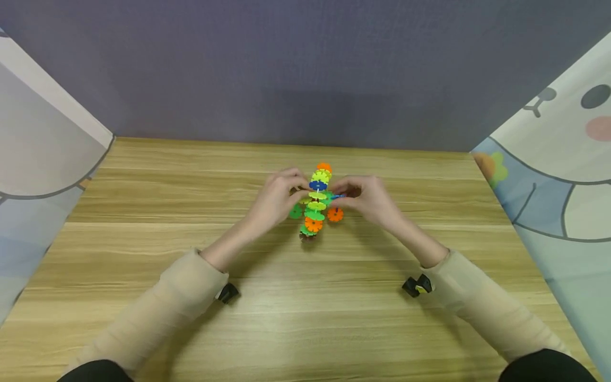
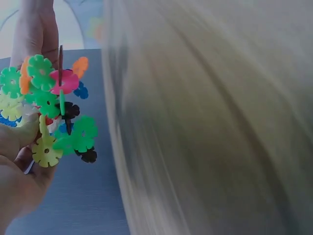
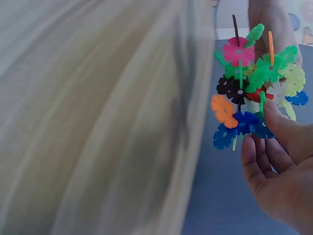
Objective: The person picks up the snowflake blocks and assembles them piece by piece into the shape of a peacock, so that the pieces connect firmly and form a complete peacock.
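Note:
Between both hands stands a built-up figure of plastic snowflake discs (image 1: 316, 206), slotted together in green, yellow, orange, blue, pink, black and white. On its left side my left hand (image 1: 279, 195) pinches it with thumb and fingers. A yellow disc (image 2: 46, 151) sits against those fingers in the left wrist view. From the right, my right hand (image 1: 367, 199) pinches the side branch near a blue disc (image 3: 244, 123) and a green one. An orange disc (image 3: 224, 111) juts out beside that branch. Parts of the figure are hidden behind the fingers.
The figure is over a wood-grain table (image 1: 305, 318). A grey-blue panel (image 1: 296, 79) rises along the back edge, with printed cartoon panels (image 1: 563, 159) at the sides. Loose beige sleeves (image 2: 210, 117) block much of both wrist views.

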The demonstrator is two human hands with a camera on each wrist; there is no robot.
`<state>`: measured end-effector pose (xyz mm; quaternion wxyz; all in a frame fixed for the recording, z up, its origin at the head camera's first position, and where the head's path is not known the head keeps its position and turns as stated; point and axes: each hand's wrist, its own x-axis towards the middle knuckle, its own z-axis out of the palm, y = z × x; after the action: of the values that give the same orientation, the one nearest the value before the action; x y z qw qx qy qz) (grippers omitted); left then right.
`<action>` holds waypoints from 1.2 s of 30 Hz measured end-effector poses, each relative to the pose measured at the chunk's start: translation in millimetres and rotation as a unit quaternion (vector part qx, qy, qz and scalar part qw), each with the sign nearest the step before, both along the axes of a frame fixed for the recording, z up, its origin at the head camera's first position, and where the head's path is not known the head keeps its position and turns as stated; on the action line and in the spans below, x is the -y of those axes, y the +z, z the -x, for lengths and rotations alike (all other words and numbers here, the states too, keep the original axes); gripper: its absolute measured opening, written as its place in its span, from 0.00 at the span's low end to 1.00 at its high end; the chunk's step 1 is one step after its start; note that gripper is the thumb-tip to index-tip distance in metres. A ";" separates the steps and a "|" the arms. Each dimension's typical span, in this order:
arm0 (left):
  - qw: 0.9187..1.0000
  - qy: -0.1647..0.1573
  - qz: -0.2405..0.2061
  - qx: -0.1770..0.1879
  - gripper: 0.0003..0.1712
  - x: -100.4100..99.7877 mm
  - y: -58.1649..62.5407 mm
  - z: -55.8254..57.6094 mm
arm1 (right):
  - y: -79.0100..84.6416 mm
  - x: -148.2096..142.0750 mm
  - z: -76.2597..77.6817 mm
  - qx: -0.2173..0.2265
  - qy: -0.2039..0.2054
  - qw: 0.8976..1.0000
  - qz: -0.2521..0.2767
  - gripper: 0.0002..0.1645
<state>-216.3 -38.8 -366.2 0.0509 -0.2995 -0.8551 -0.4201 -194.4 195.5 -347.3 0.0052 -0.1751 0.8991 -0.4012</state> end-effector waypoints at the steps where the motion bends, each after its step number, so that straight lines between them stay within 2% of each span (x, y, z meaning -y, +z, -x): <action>1: 1.000 -0.004 0.009 0.005 0.07 -0.2 -1.7 1.8 | -2.8 -0.1 1.6 0.007 0.000 1.000 0.001 0.17; 11: 0.996 -0.021 0.077 0.037 0.07 -2.1 -13.3 9.5 | -19.8 -3.1 8.0 0.058 0.005 0.998 -0.005 0.13; 17: 0.997 -0.014 0.042 0.066 0.08 5.3 -10.7 11.6 | -23.0 -5.2 8.2 0.058 0.009 0.998 0.005 0.12; 20: 0.997 0.004 0.021 0.077 0.11 15.2 -7.3 12.8 | -23.9 -10.5 6.7 0.051 0.005 0.999 0.006 0.11; 24: 0.994 0.026 0.019 0.104 0.15 31.2 -7.3 13.3 | -24.8 -19.1 3.7 0.051 -0.009 0.999 0.004 0.13; 31: 0.983 0.002 0.028 0.184 0.20 44.3 -15.6 10.6 | -28.5 -22.9 4.1 0.075 -0.004 0.997 0.010 0.13; 36: 0.982 -0.008 0.032 0.186 0.15 39.8 -19.1 8.8 | -31.6 -21.0 4.6 0.073 0.011 0.997 0.021 0.11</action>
<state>-225.1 -78.5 -385.3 -0.1215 -0.2245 -0.8602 -0.4414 -199.0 216.5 -378.9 0.0715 -0.1547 0.8856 -0.4321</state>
